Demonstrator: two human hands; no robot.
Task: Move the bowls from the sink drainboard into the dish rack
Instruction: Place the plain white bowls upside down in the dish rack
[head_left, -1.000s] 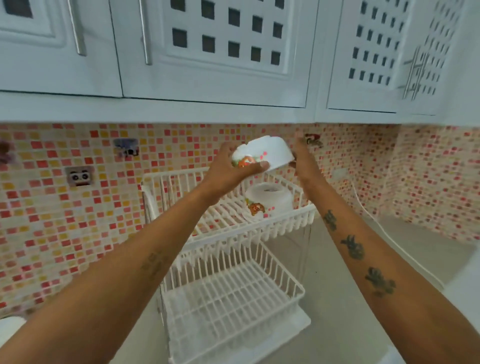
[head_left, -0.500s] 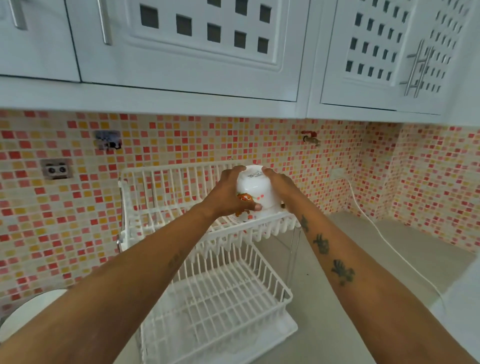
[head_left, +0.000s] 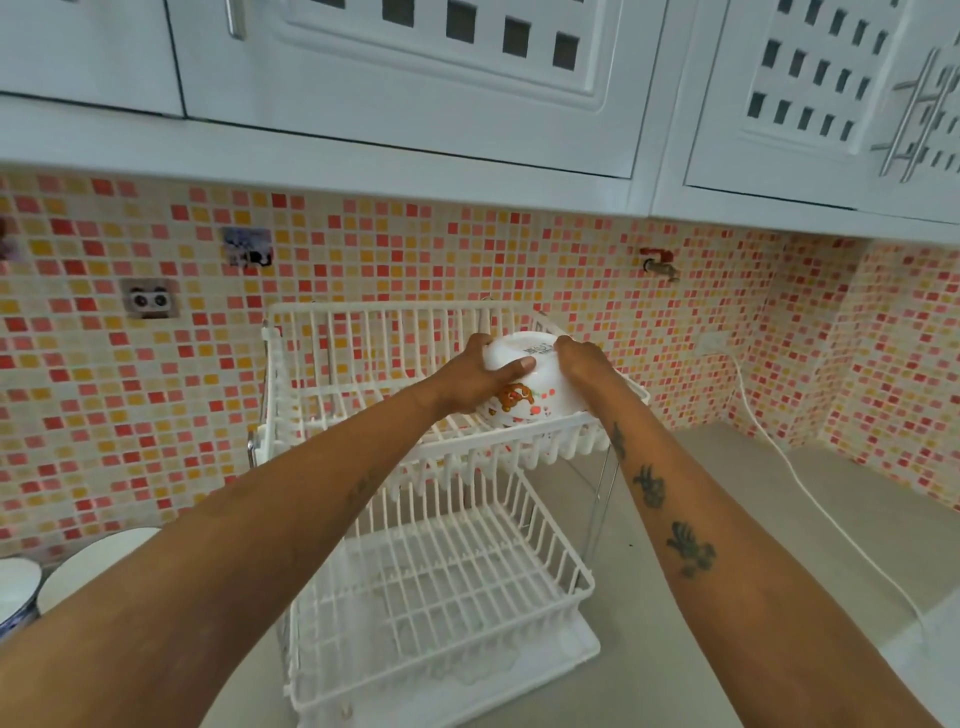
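Note:
A white bowl with an orange print sits upside down on the right front corner of the top tier of a white two-tier dish rack. It covers another bowl that is now hidden. My left hand grips the bowl's left side and my right hand grips its right side. More white bowls stand at the lower left, partly behind my left forearm.
The rack's lower tier holds nothing and stands on a drip tray on the grey counter. A white cable runs across the counter at the right. Wall cabinets hang overhead; a small tap sticks out of the tiled wall.
Both hands lowered the upside-down bowl from above the rack down onto the bowl that stood in the top tier. The camera tilted downward.

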